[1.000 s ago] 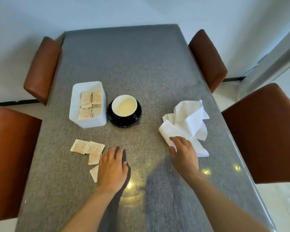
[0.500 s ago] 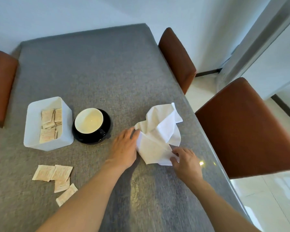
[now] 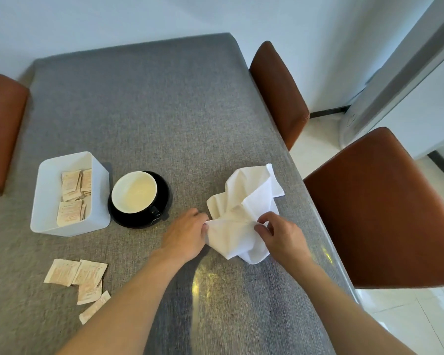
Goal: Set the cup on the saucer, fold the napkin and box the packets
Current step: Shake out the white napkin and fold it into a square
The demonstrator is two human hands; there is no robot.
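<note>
Napkin fold in hand: left hand, right hand each pinch crumpled edge, 3 o'clock of cup. Next: spread flat on worktop.

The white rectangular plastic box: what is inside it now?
Inside the white rectangular plastic box lie several beige paper packets, some flat, some leaning. More may be buried beneath them, and the near wall hides the bottom edge. Other packets lie outside on the table.
</note>
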